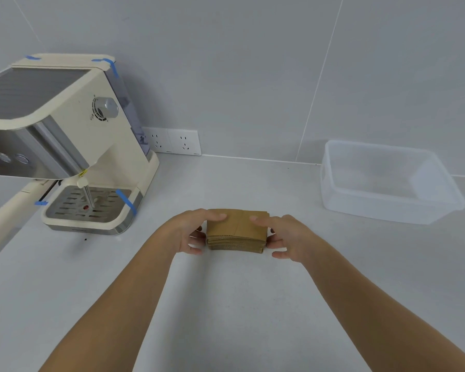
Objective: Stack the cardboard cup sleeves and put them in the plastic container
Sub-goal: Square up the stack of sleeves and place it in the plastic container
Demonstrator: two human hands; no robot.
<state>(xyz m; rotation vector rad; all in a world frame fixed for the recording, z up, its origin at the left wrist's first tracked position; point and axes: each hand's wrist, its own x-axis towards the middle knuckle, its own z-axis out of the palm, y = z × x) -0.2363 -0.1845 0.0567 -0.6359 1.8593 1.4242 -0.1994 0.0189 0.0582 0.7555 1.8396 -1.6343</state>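
Note:
A stack of several flat brown cardboard cup sleeves [236, 232] sits on the pale countertop in the middle of the view. My left hand [191, 230] grips its left end, thumb on top and fingers along the side. On the right end, my right hand [286, 236] holds the stack the same way. A clear plastic container [438, 208] stands open and empty at the back right, well apart from the stack and both hands.
A cream and steel espresso machine [73, 135] with blue tape strips stands at the left, its drip tray [91, 208] facing the middle. White wall sockets [172, 142] sit low on the grey tiled wall. The pale countertop [239, 304] runs toward me.

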